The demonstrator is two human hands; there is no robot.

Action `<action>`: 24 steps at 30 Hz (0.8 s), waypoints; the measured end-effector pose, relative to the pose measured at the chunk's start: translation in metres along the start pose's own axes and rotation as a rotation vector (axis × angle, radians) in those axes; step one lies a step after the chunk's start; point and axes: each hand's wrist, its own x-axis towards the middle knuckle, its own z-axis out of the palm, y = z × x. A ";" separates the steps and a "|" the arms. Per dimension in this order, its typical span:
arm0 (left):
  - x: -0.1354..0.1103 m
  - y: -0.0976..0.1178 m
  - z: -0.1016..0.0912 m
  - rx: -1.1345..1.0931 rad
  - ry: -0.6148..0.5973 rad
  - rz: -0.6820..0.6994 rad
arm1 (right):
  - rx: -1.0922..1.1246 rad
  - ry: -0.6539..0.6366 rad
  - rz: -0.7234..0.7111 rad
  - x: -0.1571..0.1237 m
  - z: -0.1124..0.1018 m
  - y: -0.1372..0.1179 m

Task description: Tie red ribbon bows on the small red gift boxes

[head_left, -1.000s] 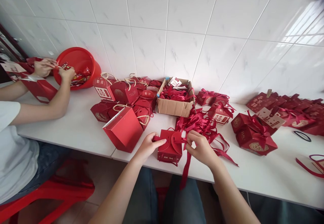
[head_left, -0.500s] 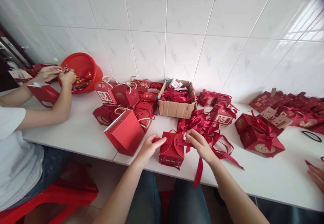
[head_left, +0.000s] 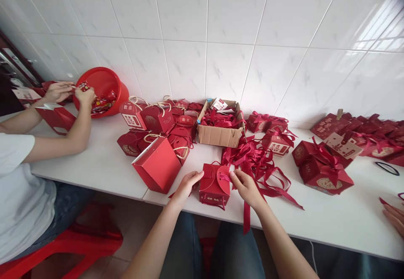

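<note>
A small red gift box (head_left: 214,188) with rounded top flaps stands on the table edge in front of me. A dark red ribbon (head_left: 246,218) runs through its top, and one end hangs below my right hand. My left hand (head_left: 187,187) is closed at the box's left side, with a bit of ribbon showing beside it. At the right side, the thumb and fingers of my right hand (head_left: 246,187) pinch the ribbon close to the flap. A red cord lies across the box's front.
Loose ribbons (head_left: 252,157) lie behind my right hand, near a cardboard box (head_left: 221,136) of ribbons. Filled red boxes (head_left: 158,117) and a tall red box (head_left: 158,163) stand left; ribboned boxes (head_left: 326,178) stand right. A co-worker's hands (head_left: 83,96) are at a red bucket (head_left: 121,94).
My left thumb has moved off the box top to its left side. My right hand has come down and closer to the box, and the ribbon stretch between them is shorter.
</note>
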 end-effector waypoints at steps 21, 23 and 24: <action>-0.059 -0.036 0.008 0.564 0.283 0.290 | 0.427 0.164 0.317 -0.067 0.041 0.001; -0.053 -0.034 0.007 0.619 0.284 0.244 | 0.418 0.124 0.342 -0.065 0.040 -0.001; -0.050 -0.033 0.006 0.636 0.272 0.211 | 0.411 0.094 0.361 -0.064 0.038 -0.001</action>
